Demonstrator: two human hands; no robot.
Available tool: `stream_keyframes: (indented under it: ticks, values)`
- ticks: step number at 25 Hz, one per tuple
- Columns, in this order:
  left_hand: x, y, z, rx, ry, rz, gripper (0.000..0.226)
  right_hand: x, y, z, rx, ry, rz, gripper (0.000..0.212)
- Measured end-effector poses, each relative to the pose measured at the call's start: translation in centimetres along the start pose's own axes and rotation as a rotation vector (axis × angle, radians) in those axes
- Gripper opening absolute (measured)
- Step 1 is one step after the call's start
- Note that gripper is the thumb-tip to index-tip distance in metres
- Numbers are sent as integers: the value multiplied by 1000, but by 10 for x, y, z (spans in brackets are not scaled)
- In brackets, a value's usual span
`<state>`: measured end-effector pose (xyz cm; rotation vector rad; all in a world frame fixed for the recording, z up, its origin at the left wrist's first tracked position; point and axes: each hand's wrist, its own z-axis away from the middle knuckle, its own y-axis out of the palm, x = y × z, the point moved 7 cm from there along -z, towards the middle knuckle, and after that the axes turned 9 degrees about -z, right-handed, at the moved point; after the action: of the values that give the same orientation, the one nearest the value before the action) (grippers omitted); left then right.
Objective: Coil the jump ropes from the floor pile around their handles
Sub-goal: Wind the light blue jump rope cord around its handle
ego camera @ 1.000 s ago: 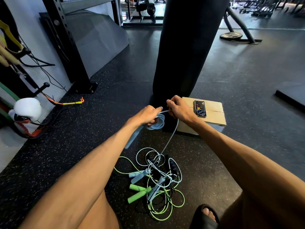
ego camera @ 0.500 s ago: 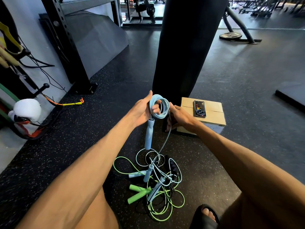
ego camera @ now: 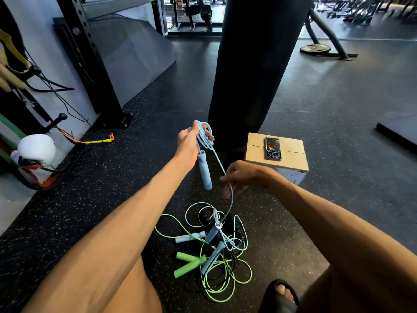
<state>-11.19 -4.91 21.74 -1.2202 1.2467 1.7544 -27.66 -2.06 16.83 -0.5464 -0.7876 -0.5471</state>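
My left hand [ego camera: 188,145] grips a small coil of light blue jump rope [ego camera: 204,137], and that rope's blue handle [ego camera: 205,171] hangs straight down below the hand. From the coil the blue cord runs down to my right hand [ego camera: 242,177], which pinches it lower and to the right. The cord goes on down to the floor pile [ego camera: 214,247], a tangle of blue, green and black ropes. Two green handles [ego camera: 188,263] and several blue handles lie in the pile.
A black punching bag [ego camera: 255,71] hangs just behind my hands. A cardboard box [ego camera: 291,152] with a phone [ego camera: 273,148] on it sits to the right. A rack post [ego camera: 97,71] and a white boxing glove [ego camera: 36,147] stand left. My sandalled foot [ego camera: 281,294] is at the bottom.
My right hand has slid down the blue cord, away from the coil, and drawn it taut. My left hand tilted the coil, and the handle still hangs below it.
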Motion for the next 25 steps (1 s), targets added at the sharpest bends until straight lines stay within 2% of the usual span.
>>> stream_keyframes:
  ticks: [4,9,12,15,18,20,22,25]
  values:
    - [-4,-10,-8,-36,83,-129,31,8,3,0,-9,-101,-64,18]
    - [-10,-3,-4,-4,343,-627,29,33,12,4,17,-256,-101,26]
    - [-11,7,3,65,449,-805,28,41,21,7,100,-310,-198,32]
    - [-8,10,6,84,532,-1044,30,43,12,6,63,-329,-177,41]
    - [3,7,2,148,483,-1292,37,44,-4,8,-64,-353,-129,47]
    - [14,10,5,295,390,-1368,39,47,-20,10,-206,-394,-96,51]
    - [25,16,10,424,278,-1374,39,51,-30,12,-316,-440,-73,52]
    - [30,22,13,465,125,-1211,43,53,-40,11,-458,-504,-92,50]
